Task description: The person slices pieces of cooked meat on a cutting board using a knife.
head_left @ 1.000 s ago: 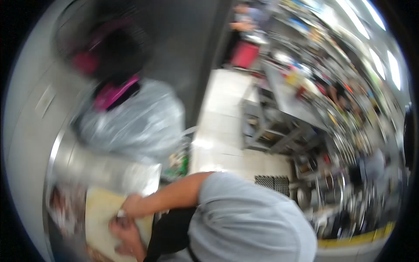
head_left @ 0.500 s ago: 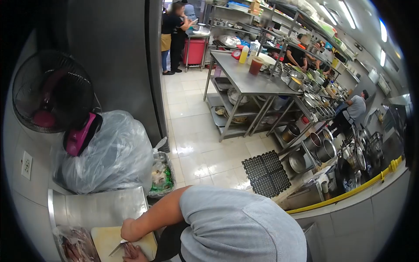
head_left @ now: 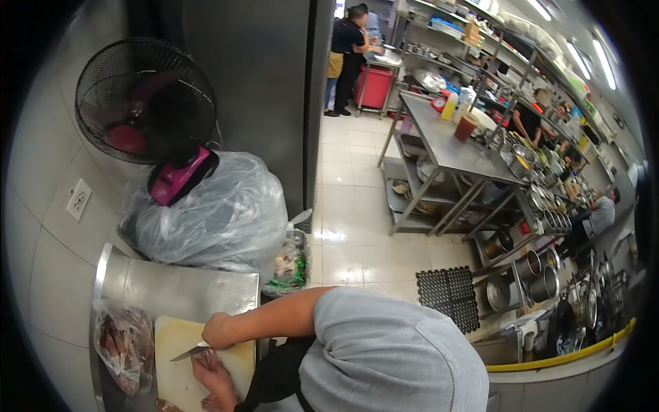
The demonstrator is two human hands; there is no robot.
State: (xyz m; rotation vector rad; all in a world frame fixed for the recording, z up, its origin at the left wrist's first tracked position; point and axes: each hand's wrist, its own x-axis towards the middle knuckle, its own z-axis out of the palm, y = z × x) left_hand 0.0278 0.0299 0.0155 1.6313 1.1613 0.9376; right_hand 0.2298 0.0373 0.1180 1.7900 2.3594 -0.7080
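My right hand [head_left: 218,331] is closed around the white handle of a knife [head_left: 187,353], whose blade points left over a pale cutting board [head_left: 175,333]. Just below it, my left hand [head_left: 214,379] has its fingers bent on a small reddish piece of meat [head_left: 204,356], close to the blade. More meat [head_left: 165,406] lies at the board's lower edge. Left of the board sits a clear plastic bag [head_left: 125,349] with reddish meat inside.
A metal surface [head_left: 185,288] lies beyond the board. Behind it are a large plastic bag [head_left: 213,213], a black and pink fan [head_left: 144,103] and a bin [head_left: 292,264]. Steel tables [head_left: 446,144], a black floor mat [head_left: 447,299], pots and several other people are farther off.
The view has steadied from blur and swung, so the board and fan sit farther right than half a second ago. My right hand still holds the knife, beside my left.
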